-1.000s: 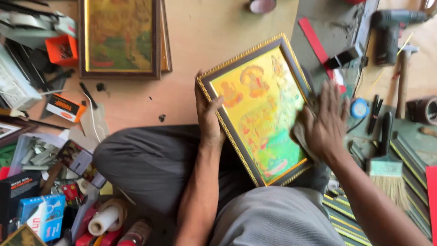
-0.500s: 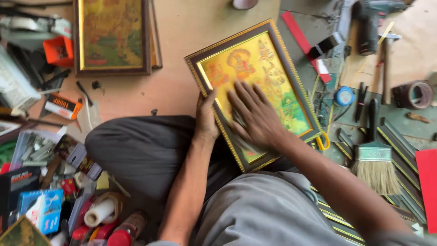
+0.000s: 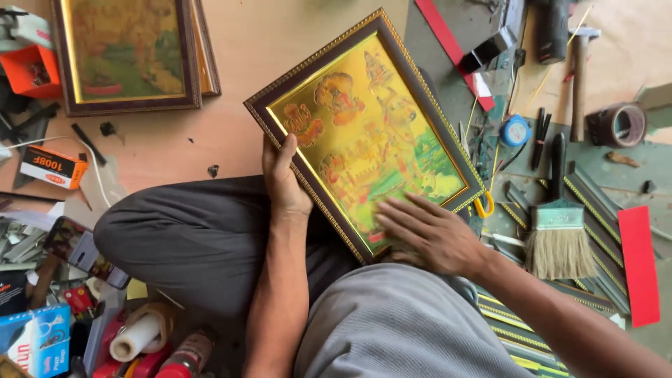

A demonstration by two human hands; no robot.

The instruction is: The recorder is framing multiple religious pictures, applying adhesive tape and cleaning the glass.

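A: Frame (image 3: 367, 133) status: it rests tilted across the seated person's lap, above the dark trouser leg (image 3: 189, 238). Its gold picture faces up, and its top corner points away from the body.

B: Left hand (image 3: 283, 178)?

A: It grips the frame's left edge, thumb over the dark moulding, fingers hidden underneath. This grip matches the two earlier pictures.

B: Right hand (image 3: 427, 234)?

A: Open and flat, fingers spread. It lies on the lower right part of the glass, near the bottom corner. A second ago it pressed a cloth on the right side. Half a second ago it lay over the middle. Now it sits lower, close to the body. Whether a cloth remains under the palm cannot be told.

B: Meaning of that change?

A: Judged from the three positions, the hand sweeps over the glass from the far edge toward the near corner. The upper part of the picture now lies uncovered and shines evenly. The wiping pass seems close to the last corner.

B: Surroundings?

A: A brush (image 3: 560, 231) lies just right of the frame, on the green mat. A hammer (image 3: 577, 77) and a tape roll (image 3: 616, 126) lie farther up. A second framed picture (image 3: 126, 52) lies well apart at upper left. An orange box (image 3: 52, 168) sits on the floor at left.
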